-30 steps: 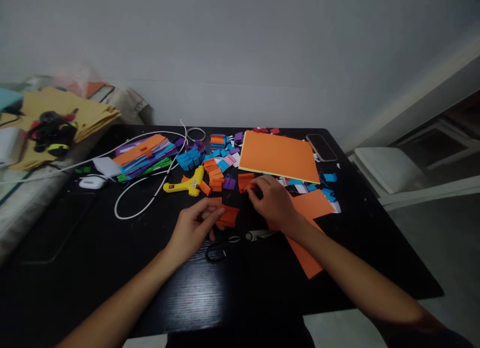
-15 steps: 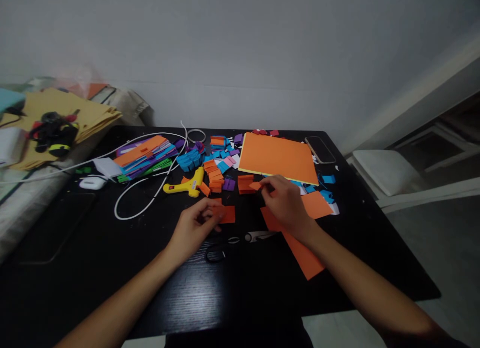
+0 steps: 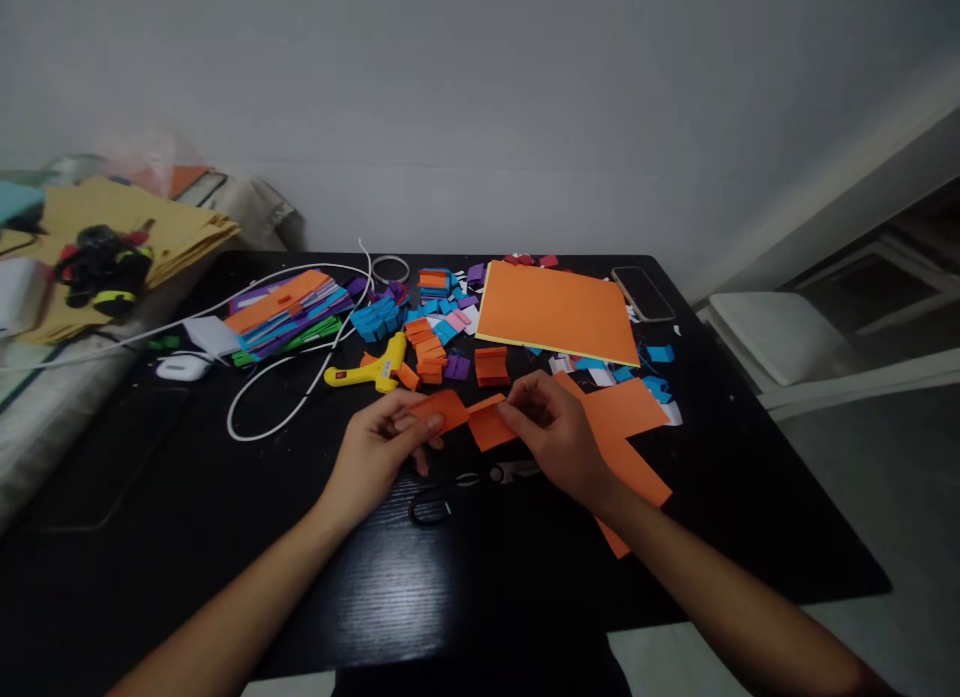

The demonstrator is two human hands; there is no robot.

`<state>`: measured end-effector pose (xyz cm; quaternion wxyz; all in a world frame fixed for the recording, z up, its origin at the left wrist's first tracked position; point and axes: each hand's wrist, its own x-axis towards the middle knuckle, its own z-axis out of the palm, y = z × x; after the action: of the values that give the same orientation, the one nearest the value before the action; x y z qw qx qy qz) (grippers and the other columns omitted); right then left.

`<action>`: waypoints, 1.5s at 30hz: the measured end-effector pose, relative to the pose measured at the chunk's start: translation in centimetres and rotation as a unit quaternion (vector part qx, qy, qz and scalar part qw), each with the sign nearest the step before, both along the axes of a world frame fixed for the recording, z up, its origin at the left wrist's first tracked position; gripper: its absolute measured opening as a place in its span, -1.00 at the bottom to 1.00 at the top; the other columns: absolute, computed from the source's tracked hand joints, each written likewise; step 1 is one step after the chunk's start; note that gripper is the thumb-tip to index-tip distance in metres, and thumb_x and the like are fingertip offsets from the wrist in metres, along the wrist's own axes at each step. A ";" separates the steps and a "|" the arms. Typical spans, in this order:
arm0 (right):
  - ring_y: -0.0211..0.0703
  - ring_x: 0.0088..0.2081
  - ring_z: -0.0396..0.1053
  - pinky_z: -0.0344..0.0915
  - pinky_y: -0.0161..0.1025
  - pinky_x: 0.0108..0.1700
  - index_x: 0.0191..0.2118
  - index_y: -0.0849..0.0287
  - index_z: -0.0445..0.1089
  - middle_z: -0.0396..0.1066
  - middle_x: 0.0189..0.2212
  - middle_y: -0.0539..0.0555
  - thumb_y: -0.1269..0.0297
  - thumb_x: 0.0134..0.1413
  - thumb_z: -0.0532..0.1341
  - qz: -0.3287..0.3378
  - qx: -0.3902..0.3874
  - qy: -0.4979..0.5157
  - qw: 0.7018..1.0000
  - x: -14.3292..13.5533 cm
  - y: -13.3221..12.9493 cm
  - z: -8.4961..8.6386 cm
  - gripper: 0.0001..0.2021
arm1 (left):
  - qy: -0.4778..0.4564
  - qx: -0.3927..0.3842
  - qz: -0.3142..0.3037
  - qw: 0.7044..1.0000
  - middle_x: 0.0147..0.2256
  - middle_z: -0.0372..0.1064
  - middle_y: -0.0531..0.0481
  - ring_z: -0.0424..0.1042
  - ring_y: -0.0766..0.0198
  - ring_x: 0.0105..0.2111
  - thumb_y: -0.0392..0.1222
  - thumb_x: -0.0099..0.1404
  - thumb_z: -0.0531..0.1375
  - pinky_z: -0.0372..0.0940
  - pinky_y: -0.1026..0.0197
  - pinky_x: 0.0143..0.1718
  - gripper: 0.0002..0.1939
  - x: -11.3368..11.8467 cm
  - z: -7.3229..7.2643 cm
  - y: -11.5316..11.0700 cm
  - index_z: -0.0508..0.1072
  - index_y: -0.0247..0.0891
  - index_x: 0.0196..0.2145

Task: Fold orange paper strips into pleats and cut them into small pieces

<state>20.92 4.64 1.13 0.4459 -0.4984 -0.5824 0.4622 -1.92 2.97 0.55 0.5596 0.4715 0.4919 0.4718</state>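
My left hand (image 3: 386,444) pinches a small orange paper piece (image 3: 444,411) between thumb and fingers. Another orange paper piece (image 3: 490,424) is in the grip of my right hand (image 3: 553,429), and the near edges of the two pieces meet or almost meet. Black-handled scissors (image 3: 430,505) lie on the black table just below the hands. Beyond the hands are a folded orange piece (image 3: 491,366) and a stack of folded orange pieces (image 3: 427,352). Cut orange sheets (image 3: 626,409) lie beside and partly under my right forearm.
A yellow glue gun (image 3: 371,370) with a white cable (image 3: 238,417) lies left of centre. Behind are a large orange sheet stack (image 3: 559,312), a phone (image 3: 643,294), blue folded pieces (image 3: 379,319) and coloured strips (image 3: 289,312). A white case (image 3: 182,367) is at left.
My right hand has moved down and toward my left hand with its orange piece. The left hand's piece is now raised and tilted, and the two pieces are close together.
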 end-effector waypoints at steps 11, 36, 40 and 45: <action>-0.02 -0.07 0.58 0.52 -0.07 -0.01 -0.19 0.07 0.61 0.63 -0.14 0.11 0.27 0.25 0.31 0.004 0.038 0.014 0.999 -0.1 -0.4 -1.3 -0.90 | -0.035 -0.032 -0.009 0.999 -0.50 0.56 0.09 0.56 0.29 -0.57 0.02 0.12 0.56 0.52 0.26 -0.48 -0.55 0.5 0.3 -0.3 0.47 -0.28 -0.26; -0.15 -0.12 0.60 0.52 -0.19 -0.04 -0.13 0.07 0.60 0.64 -0.17 0.03 0.26 0.18 0.42 0.143 -0.114 0.131 0.974 -0.2 -1.1 -0.5 -0.86 | -0.050 -0.082 -0.046 0.994 -0.54 0.54 0.12 0.50 0.37 -0.61 -0.17 0.01 0.60 0.42 0.38 -0.55 -0.60 0.5 -0.1 0.0 0.52 -0.30 -0.29; -0.18 -0.20 0.57 0.49 -0.21 -0.10 -0.15 0.07 0.63 0.63 -0.23 0.01 0.25 0.13 0.45 0.161 -0.140 0.136 0.967 0.0 -1.1 -0.3 -0.84 | -0.038 -0.066 -0.064 0.995 -0.54 0.55 0.10 0.48 0.42 -0.60 -0.20 0.05 0.58 0.39 0.42 -0.53 -0.70 0.4 0.0 -0.1 0.56 -0.31 -0.40; -0.20 -0.28 0.54 0.45 -0.21 -0.17 -0.21 0.11 0.62 0.61 -0.30 0.01 0.25 0.07 0.48 0.156 -0.145 0.123 0.969 0.0 -1.0 -0.4 -0.84 | -0.054 -0.055 -0.096 0.992 -0.60 0.51 0.11 0.45 0.41 -0.64 -0.19 0.11 0.55 0.38 0.42 -0.57 -0.75 0.2 0.1 -0.2 0.57 -0.31 -0.41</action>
<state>20.94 3.67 0.73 0.3599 -0.4001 -0.5199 0.6634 -1.67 2.77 0.67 0.6530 0.4595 0.4384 0.4127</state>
